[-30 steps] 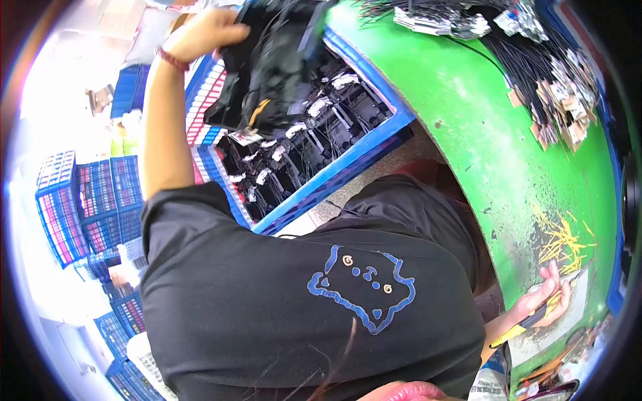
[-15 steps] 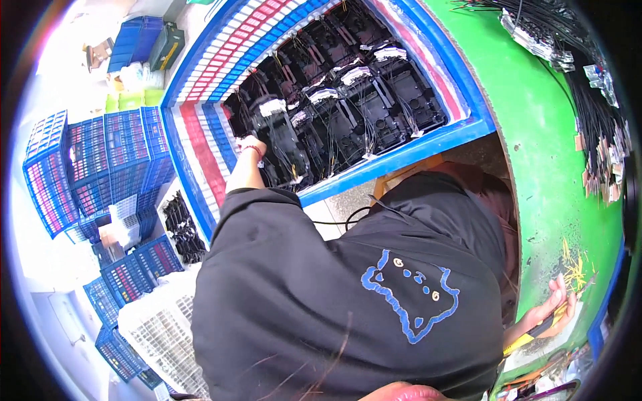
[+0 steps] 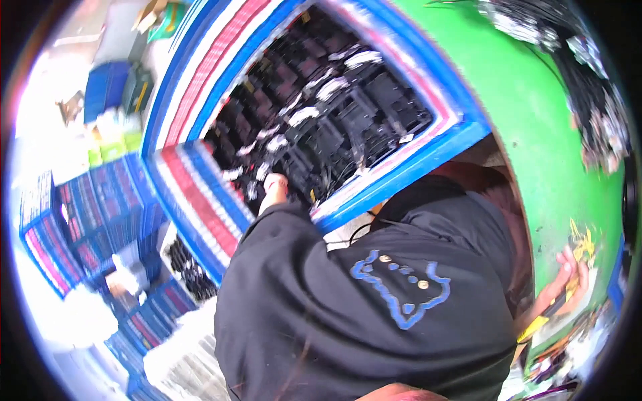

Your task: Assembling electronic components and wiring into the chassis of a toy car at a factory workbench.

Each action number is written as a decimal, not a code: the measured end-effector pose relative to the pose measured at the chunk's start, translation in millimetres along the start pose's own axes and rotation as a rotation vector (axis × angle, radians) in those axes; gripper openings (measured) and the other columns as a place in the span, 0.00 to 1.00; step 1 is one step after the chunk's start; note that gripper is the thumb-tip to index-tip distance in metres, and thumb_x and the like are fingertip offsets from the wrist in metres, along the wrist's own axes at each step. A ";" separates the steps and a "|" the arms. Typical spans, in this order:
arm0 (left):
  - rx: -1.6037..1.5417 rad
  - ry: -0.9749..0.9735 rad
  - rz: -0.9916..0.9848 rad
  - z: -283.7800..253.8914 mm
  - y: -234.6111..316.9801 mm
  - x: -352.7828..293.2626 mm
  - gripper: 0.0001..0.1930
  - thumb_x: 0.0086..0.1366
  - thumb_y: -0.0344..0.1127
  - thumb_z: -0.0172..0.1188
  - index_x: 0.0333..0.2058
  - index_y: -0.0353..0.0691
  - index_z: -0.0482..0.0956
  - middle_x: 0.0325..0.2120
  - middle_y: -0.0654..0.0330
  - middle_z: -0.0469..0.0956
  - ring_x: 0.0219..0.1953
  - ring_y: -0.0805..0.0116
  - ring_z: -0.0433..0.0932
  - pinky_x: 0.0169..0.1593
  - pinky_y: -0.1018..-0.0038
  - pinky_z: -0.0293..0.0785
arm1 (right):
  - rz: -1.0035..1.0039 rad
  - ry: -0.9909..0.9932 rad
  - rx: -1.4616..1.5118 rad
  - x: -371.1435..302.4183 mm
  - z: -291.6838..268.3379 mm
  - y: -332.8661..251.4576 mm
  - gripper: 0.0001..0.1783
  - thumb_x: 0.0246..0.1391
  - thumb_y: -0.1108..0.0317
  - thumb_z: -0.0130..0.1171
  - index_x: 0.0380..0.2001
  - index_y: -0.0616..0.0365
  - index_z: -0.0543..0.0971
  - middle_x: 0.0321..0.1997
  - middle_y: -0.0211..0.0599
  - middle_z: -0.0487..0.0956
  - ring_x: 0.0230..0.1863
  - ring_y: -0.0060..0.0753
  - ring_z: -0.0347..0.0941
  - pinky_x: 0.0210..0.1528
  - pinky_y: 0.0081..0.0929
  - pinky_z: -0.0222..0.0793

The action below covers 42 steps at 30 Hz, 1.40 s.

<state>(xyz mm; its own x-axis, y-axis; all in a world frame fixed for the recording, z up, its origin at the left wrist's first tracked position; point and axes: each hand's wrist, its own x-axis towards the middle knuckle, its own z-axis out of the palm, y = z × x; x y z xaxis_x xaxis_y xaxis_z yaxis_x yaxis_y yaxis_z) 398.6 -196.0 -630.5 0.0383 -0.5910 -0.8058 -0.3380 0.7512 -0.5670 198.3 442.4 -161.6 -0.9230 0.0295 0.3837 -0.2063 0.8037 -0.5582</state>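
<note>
My left hand [image 3: 274,184] reaches into the near left corner of a blue-rimmed crate [image 3: 408,164]. Its fingers look closed among black plastic parts [image 3: 358,110] with thin wires and white connectors; blur hides what they hold. Over the green table [image 3: 528,160] at the right, my right hand [image 3: 567,281] is curled round a yellow-and-black tool [image 3: 533,330], whose kind I cannot make out. Thin yellow strips [image 3: 583,244] are at its fingertips.
Bundles of black cables [image 3: 582,87] lie along the table's far right edge. Stacked blue crates [image 3: 100,207] stand at the left, with a white crate [image 3: 190,357] nearer me. Another container of black parts [image 3: 190,267] sits beside the big crate.
The whole view has turned and blurred. My left hand has moved away from the crate's left wall, toward the near side. My right hand stays by the yellow strips.
</note>
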 end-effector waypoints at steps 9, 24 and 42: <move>-0.868 0.560 -0.457 -26.9 -140.0 -46.0 0.20 0.61 0.43 0.56 0.48 0.37 0.78 0.47 0.49 0.79 0.47 0.52 0.79 0.53 0.58 0.74 | 0.010 0.032 0.265 12.0 4.2 22.7 0.15 0.58 0.77 0.57 0.47 0.65 0.68 0.38 0.53 0.81 0.36 0.35 0.80 0.42 0.29 0.77; 0.133 1.525 2.179 -370.1 196.3 -677.4 0.09 0.48 0.24 0.68 0.30 0.37 0.80 0.27 0.57 0.78 0.28 0.59 0.78 0.31 0.68 0.75 | 0.115 0.198 0.475 0.1 -12.3 83.2 0.10 0.54 0.78 0.58 0.40 0.63 0.74 0.34 0.44 0.83 0.28 0.32 0.80 0.33 0.24 0.75; -0.104 1.529 1.493 -355.0 242.8 -645.9 0.14 0.49 0.45 0.70 0.30 0.43 0.82 0.29 0.62 0.79 0.30 0.61 0.79 0.32 0.68 0.75 | 0.096 0.185 0.536 13.0 -5.1 102.9 0.11 0.53 0.79 0.59 0.40 0.64 0.75 0.33 0.44 0.83 0.27 0.31 0.80 0.32 0.23 0.75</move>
<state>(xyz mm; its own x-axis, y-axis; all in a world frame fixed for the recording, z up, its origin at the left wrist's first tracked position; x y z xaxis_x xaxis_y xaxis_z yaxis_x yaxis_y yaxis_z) -42.0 263.6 -187.0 -0.8163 0.5251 0.2404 0.5750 0.7782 0.2525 166.7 528.5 -210.3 -0.8836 0.2296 0.4081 -0.3047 0.3799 -0.8734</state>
